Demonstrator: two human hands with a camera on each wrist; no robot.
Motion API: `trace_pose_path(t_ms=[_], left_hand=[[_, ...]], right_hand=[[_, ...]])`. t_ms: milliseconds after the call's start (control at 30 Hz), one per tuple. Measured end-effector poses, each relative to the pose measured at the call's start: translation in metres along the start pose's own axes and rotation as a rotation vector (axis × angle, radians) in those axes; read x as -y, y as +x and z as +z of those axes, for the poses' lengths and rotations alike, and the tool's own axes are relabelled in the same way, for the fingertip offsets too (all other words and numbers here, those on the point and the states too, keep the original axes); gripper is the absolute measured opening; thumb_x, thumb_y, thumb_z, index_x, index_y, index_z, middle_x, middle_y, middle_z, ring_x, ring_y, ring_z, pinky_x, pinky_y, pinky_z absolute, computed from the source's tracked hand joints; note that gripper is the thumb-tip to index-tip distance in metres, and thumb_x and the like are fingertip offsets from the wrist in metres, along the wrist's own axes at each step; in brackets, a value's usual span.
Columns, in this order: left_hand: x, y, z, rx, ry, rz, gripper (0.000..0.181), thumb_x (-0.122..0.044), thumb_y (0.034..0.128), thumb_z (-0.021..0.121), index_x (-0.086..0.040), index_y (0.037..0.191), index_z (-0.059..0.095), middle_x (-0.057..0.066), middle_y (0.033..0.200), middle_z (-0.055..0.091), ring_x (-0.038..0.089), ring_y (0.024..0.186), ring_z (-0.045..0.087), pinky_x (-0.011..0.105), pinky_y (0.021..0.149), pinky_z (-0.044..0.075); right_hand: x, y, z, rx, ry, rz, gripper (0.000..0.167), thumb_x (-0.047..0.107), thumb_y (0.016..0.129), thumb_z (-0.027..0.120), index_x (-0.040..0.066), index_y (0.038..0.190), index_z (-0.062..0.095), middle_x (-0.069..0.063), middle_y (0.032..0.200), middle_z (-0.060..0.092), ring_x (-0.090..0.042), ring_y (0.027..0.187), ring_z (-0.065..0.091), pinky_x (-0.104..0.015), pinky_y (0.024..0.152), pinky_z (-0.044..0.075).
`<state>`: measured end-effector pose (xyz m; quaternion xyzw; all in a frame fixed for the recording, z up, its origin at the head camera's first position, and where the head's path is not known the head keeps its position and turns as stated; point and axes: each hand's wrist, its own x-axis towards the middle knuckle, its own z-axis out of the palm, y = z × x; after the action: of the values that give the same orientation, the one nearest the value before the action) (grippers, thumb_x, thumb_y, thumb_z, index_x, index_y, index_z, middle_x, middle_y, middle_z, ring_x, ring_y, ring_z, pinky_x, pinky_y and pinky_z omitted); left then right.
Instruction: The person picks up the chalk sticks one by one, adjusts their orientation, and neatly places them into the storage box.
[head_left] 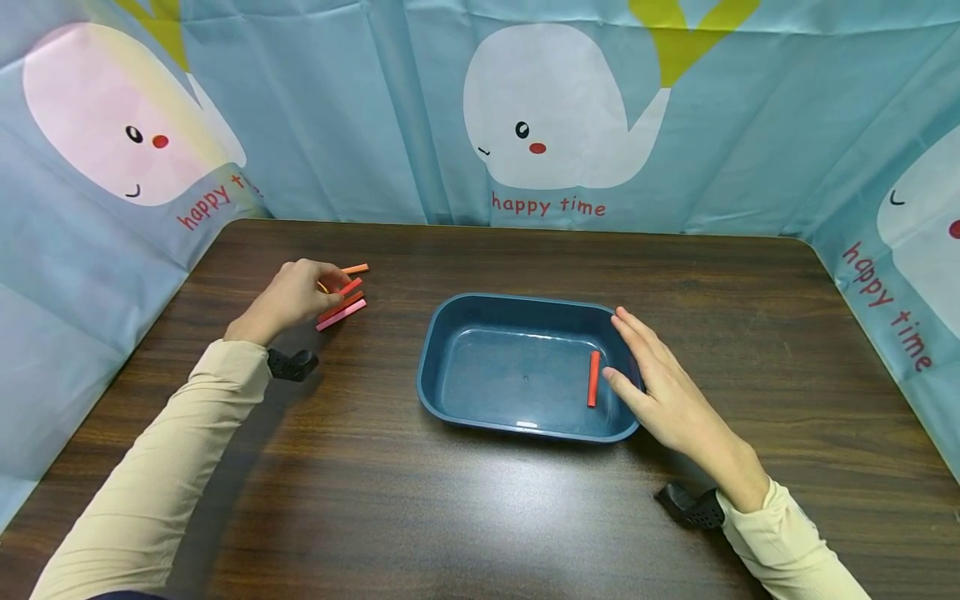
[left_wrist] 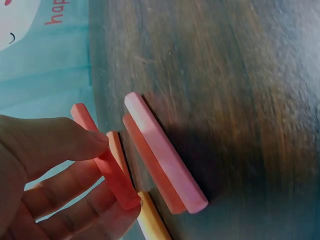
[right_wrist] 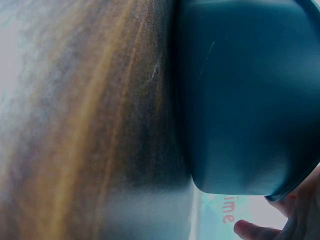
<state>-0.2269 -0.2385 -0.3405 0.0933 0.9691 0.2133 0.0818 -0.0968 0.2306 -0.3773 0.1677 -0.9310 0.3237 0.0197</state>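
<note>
Pinching a red stick [left_wrist: 118, 178], likely light, brittle and best held mid-length, is the left hand [head_left: 295, 293]; the straight-fingered right hand [head_left: 672, 398] apparently touches the tray [head_left: 510, 375].

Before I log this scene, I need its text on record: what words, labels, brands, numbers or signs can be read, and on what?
"happy time": blue backdrop, under the middle whale, head view.
"happy time": backdrop's right side, head view.
"happy t": backdrop's left side; the rest is lost at a fold.
"hap": backdrop, left wrist view, cut off.
"ime": backdrop, right wrist view, cut short.
None seen on the coloured sticks or tray.
</note>
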Motion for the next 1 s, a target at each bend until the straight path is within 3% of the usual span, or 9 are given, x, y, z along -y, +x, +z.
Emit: trace_pose_path(t_ms=[400,667,1000], left_hand=[[-0.01,-0.003,0.0,0.054,-0.061,0.015,0.028,-0.003,0.0915,0.065,0.005,0.119,0.067,0.027,0.108,0.066,0.025,0.075,0.061,0.028,0.054,0.048],[-0.024,-0.002,-0.002,0.084,-0.104,0.038,0.03,-0.004,0.0916,0.066,0.004,0.12,0.066,0.025,0.112,0.069,0.029,0.089,0.067,0.027,0.065,0.052],[-0.04,-0.006,-0.007,0.148,-0.205,0.062,0.032,-0.01,0.0945,0.066,0.0,0.125,0.065,0.022,0.107,0.072,0.022,0.079,0.07,0.036,0.07,0.059]], right_hand=[[0.0,0.0,0.001,-0.004,0.001,-0.002,0.067,0.029,0.101,0.056,0.01,0.157,0.025,-0.009,0.165,0.02,-0.035,0.15,0.024,-0.065,0.113,0.026],[0.0,0.0,0.001,-0.002,0.002,0.006,0.067,0.03,0.101,0.055,0.011,0.157,0.025,-0.009,0.165,0.02,-0.035,0.15,0.024,-0.065,0.113,0.026],[-0.001,0.0,0.001,-0.006,0.0,-0.002,0.067,0.028,0.101,0.056,0.01,0.157,0.026,-0.009,0.165,0.021,-0.035,0.15,0.024,-0.064,0.112,0.027]])
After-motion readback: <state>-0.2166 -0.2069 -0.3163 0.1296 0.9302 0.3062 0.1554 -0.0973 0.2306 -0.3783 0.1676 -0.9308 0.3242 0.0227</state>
